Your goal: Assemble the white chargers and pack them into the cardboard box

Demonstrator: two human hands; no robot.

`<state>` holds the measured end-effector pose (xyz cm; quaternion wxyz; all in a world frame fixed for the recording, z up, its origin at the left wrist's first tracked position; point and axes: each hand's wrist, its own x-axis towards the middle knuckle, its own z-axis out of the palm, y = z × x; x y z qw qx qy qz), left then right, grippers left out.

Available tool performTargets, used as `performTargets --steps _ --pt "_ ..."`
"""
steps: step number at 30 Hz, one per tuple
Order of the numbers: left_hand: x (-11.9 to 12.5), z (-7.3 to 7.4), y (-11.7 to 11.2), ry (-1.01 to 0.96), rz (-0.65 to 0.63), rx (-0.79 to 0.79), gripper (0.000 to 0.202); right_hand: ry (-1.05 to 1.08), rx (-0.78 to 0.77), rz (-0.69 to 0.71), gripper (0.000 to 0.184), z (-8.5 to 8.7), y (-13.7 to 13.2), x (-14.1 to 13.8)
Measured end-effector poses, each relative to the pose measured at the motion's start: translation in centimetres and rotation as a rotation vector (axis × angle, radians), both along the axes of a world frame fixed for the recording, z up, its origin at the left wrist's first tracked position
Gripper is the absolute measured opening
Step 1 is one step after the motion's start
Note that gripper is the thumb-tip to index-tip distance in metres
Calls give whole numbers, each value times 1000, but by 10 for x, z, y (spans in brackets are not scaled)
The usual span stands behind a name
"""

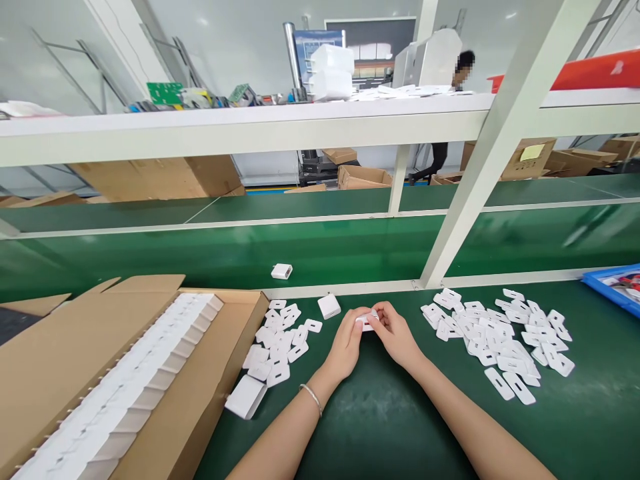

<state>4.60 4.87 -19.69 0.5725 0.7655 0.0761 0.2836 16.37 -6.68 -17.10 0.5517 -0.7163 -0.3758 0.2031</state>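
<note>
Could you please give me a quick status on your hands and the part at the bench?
Left hand and right hand together pinch one small white piece. White tabs piled right, more left. Nothing in the way.

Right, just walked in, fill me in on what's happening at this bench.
A person at a green table holds one small white piece between both hands, the left hand and right hand meeting on it. A heap of flat white tabs lies to the right, a smaller heap to the left. Beside that stands an open cardboard box with a row of white pieces. A white block lies just beyond the hands, another on the belt behind.
</note>
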Motion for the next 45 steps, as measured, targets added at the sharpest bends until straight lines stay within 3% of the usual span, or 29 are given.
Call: performTargets --steps 14,24,28,31,34,38,41,45 --pt "3 -1 2 11 -46 -9 46 2 -7 135 44 5 -3 11" --pt "14 -6 1 -83 52 -120 49 -111 -63 19 44 -5 11 9" --pt "15 -6 8 -137 192 -149 49 -208 -122 30 50 3 36 19" --pt "14 -3 14 -179 327 -143 51 -284 -183 1 58 8 76 46" --pt "12 -1 19 -203 429 -170 50 -408 -253 -59 50 8 123 75" --pt "10 -2 20 -190 456 -156 50 -582 -353 -53 72 2 169 93" --pt "9 -4 19 -169 416 -139 52 -662 -422 -60 53 -1 178 97" --pt "10 -4 18 -171 390 -157 51 -728 -464 -116 35 1 153 104"
